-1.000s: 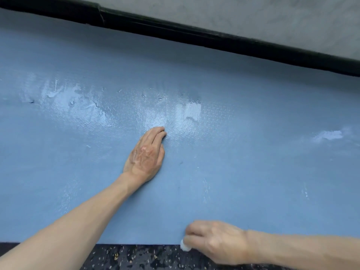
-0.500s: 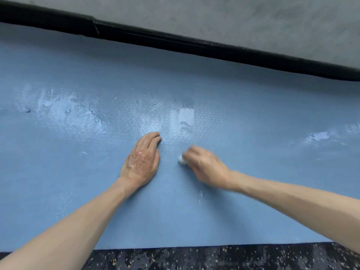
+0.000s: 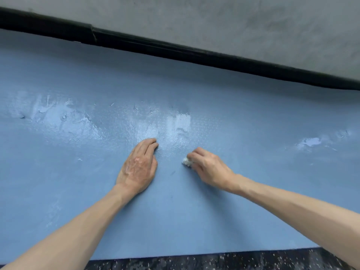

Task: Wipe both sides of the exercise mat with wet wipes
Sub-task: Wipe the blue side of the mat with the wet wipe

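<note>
A blue exercise mat lies flat and fills most of the view, with glossy wet streaks across its far half. My left hand rests flat on the mat near the middle, fingers straight and together. Just to its right, my right hand grips a small bunched white wet wipe and presses it against the mat. Only the wipe's left end shows beyond the fingers.
A black baseboard runs along the mat's far edge, below a grey wall. Dark speckled flooring shows along the mat's near edge. A pale wet patch lies on the mat at the right.
My right hand has carried the wipe from the mat's near edge up to the middle, next to my left hand. The left hand has stayed flat in place.
</note>
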Demonstrator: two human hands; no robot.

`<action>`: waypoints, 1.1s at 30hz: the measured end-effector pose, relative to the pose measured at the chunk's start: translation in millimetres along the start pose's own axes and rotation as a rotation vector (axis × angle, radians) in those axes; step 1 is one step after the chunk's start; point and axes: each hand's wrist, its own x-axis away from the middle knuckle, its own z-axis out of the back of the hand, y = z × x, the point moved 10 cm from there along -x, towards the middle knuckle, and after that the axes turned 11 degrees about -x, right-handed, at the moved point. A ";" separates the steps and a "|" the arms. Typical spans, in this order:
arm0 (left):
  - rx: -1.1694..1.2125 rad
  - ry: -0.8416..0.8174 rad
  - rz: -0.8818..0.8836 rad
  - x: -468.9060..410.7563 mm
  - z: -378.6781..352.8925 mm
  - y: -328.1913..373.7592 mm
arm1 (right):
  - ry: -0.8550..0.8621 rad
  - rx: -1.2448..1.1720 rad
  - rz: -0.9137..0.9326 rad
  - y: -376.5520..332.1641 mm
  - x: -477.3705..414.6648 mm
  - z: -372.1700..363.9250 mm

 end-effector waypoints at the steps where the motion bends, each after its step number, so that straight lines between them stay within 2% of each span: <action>1: 0.003 0.000 0.000 0.3 0.1 0.0 | 0.022 0.015 -0.025 4.3 -4.1 4.9; 4: 0.011 -0.005 -0.001 1.3 -1.7 -0.3 | -0.040 0.001 0.030 -11.2 20.1 -4.6; 9: 0.008 -0.002 0.011 2.7 -4.9 -2.3 | -0.334 -0.153 0.150 -58.8 110.8 -50.4; 11: 0.004 -0.004 0.008 2.5 -5.9 -1.5 | -0.371 -0.156 0.183 -61.7 116.9 -54.1; 14: 0.002 -0.004 0.005 2.6 -5.2 0.0 | -0.261 -0.077 0.172 -45.5 73.8 -39.6; 18: -0.001 0.006 0.010 2.9 -2.1 -0.5 | 0.031 0.011 0.009 0.0 -3.4 2.7; 21: 0.007 -0.001 -0.003 2.6 -2.4 -1.5 | 0.090 0.031 -0.033 2.3 -9.8 11.4; 23: 0.013 -0.001 -0.004 2.4 -2.3 -2.6 | -0.007 0.003 0.025 -15.6 19.5 -4.6; 26: 0.021 0.007 -0.001 3.2 -1.7 -1.3 | -0.265 -0.086 0.118 -46.3 94.1 -40.0; 29: 0.022 0.018 0.002 2.8 -0.6 0.9 | -0.455 -0.123 0.168 -60.8 143.6 -57.8; 31: 0.014 0.022 0.001 2.5 -0.6 1.9 | -0.473 -0.098 0.204 -60.9 136.1 -55.9; 33: 0.004 0.021 -0.006 2.1 -1.2 2.9 | -0.385 -0.047 0.202 -51.3 103.4 -47.5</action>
